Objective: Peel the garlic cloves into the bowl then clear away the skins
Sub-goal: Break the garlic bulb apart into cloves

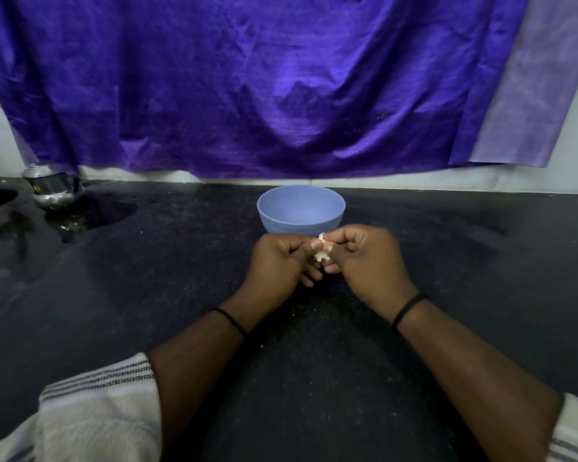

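Garlic clove (321, 250), small, pale, papery, pinched between the fingertips of both hands just in front of the blue bowl (300, 208), above the dark table (147, 295). Left hand (277, 261): grip narrow, thumb and curled fingers closed on the clove's near side. Right hand (367, 258): grip likewise narrow, fingertips nipping the clove's upper end, apparently at a loose bit of skin. Bowl: upright, near the back of the table, interior seemingly bare, though the near part of the floor hidden behind the rim. Handling, judged: very light, firm at the core, skin thin, dry and brittle, apt to tear in flakes rather than one piece; peeled flesh likely tacky or slick, so easily shot from a tight pinch. Best held at the broad root end with one hand, skin lifted from the pointed tip with a nail of the other. Also present: pale specks (261, 345) scattered on the table, too small to identify; metal pot (52, 190) far left with a wet patch (90, 215) before it; purple cloth (247, 78) hung behind; dark bands on both wrists.
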Action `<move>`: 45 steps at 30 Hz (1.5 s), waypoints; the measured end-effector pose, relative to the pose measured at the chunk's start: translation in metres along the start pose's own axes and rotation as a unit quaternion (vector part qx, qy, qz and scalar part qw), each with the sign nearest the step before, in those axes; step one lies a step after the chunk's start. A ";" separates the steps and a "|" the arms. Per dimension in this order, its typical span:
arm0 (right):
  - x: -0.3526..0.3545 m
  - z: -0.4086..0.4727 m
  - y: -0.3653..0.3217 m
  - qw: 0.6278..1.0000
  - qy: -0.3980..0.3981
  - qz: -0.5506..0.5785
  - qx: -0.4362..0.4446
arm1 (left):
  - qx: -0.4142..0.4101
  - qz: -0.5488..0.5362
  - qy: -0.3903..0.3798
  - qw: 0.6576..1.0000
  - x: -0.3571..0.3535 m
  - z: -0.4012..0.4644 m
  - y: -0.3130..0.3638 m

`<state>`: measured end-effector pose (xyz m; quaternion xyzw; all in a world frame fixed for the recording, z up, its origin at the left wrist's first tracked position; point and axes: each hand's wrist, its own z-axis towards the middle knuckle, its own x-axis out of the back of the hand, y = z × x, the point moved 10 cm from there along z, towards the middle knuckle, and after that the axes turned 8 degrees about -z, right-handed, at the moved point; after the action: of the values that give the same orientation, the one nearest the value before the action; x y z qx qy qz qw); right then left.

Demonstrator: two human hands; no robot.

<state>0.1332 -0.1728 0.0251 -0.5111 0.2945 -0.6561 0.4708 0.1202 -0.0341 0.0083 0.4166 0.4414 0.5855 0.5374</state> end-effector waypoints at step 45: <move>-0.012 -0.017 -0.007 0.994 0.099 0.055 -0.007 | -0.139 0.144 0.130 0.971 0.002 -0.028 0.037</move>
<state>0.1155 -0.1611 0.0217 -0.4299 0.3716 -0.6745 0.4713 0.0837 -0.0353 0.0366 0.3174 0.3574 0.7613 0.4381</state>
